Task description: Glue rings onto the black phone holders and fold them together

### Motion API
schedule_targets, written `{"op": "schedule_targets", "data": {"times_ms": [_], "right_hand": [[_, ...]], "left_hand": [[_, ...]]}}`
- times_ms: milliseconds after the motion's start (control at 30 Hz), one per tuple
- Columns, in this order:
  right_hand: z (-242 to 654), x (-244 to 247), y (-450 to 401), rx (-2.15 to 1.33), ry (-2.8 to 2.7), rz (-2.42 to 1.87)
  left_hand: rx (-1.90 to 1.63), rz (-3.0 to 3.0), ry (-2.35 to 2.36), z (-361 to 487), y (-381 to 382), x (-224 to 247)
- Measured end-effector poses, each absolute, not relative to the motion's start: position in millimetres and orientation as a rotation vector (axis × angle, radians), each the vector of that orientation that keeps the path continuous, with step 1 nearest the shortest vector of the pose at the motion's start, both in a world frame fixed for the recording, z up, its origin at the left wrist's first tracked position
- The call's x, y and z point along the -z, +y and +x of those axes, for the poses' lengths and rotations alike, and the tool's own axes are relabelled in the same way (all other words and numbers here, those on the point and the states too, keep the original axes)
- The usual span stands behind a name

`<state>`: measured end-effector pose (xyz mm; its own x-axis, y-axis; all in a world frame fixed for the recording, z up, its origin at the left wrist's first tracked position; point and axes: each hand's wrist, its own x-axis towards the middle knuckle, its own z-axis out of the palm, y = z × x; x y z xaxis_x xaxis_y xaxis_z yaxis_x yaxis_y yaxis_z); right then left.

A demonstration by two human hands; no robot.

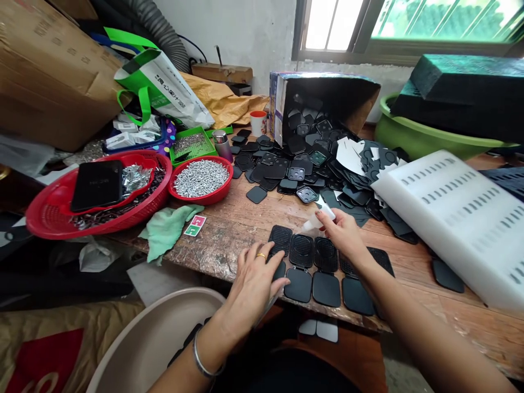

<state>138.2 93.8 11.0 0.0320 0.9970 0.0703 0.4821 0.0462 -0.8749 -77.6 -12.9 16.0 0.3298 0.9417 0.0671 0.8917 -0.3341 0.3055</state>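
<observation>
My right hand (341, 232) is closed around a small white squeeze bottle (317, 219), its nozzle pointing left over the upper row of black parts. Below the nozzle lies a hinged black plastic case (302, 250), opened flat, with a ring on its upper half and a smooth lower half (298, 285). Similar open cases stand side by side along the table edge, some partly behind my right forearm. My left hand (256, 278) rests with spread fingers on the leftmost case (280, 240), covering part of its lower half.
Behind the row, black square pieces (278, 166) spill from a cardboard box (280, 106). White foam (454, 218) lies at right. Red baskets (221, 199) with metal pins, a green cloth (167, 229) and a cup (258, 124) are leftward. A beige tub (135, 333) sits below the edge.
</observation>
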Motion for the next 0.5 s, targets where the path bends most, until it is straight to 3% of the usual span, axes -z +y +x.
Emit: {"op": "schedule_targets", "data": {"times_ms": [500], "right_hand": [[96, -2, 111, -0.536, -1.766, -1.543]], "left_hand": [[-0.276, 2.441, 1.707, -90, -16, -10]]}}
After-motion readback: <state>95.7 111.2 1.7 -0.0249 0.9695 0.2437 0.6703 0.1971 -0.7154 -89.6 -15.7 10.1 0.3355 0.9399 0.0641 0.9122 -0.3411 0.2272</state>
